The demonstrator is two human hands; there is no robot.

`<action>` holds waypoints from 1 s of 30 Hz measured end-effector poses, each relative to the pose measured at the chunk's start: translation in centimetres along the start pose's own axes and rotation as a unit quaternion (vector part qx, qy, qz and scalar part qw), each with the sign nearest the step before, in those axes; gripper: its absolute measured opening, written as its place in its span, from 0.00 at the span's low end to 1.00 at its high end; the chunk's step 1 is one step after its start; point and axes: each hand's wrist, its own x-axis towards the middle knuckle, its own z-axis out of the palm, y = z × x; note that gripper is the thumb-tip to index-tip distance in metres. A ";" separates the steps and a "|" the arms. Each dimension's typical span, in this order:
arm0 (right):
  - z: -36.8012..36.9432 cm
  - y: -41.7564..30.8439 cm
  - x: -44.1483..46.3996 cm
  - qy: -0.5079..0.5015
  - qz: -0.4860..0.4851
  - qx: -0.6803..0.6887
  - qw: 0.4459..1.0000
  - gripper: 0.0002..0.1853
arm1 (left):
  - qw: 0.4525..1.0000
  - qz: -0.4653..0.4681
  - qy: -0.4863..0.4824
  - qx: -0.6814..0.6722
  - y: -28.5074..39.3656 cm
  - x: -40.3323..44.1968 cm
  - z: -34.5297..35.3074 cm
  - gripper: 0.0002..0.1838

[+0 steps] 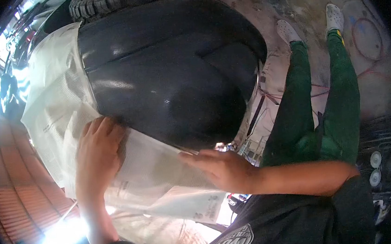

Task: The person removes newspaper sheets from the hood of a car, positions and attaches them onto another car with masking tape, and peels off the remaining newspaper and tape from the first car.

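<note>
White sheet [158, 171] draped along the left and lower-left border of a glossy black panel [168, 73], its edge following the panel's curve. Looking down, we see both our bare hands at that edge, backs of the hands turned up. Our left hand [100, 142] reaches up from the lower left, forearm nearly upright in the view, wrist slightly bent, fingers curled down over the sheet's edge where it meets the panel; the fingertips are hidden, so we cannot tell whether they pinch or press. Our right hand [223, 168] comes in from the right, forearm almost level, its fingers stretched leftward onto the edge, fairly straight; we cannot tell whether they grip it. A treaded tire [110, 3] sits above the panel. To the right are legs in green trousers [337, 91] and light shoes [334, 17].
</note>
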 end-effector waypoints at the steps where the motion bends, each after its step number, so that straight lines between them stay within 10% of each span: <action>1: 0.2 -0.6 -0.3 0.008 -0.006 0.002 1.000 0.31 | 1.000 0.004 0.006 -0.010 0.1 0.0 -0.3 0.08; 30: 3.5 3.4 0.8 0.041 -0.046 -0.197 0.978 0.35 | 0.995 0.076 -0.008 -0.057 5.5 -2.4 1.9 0.15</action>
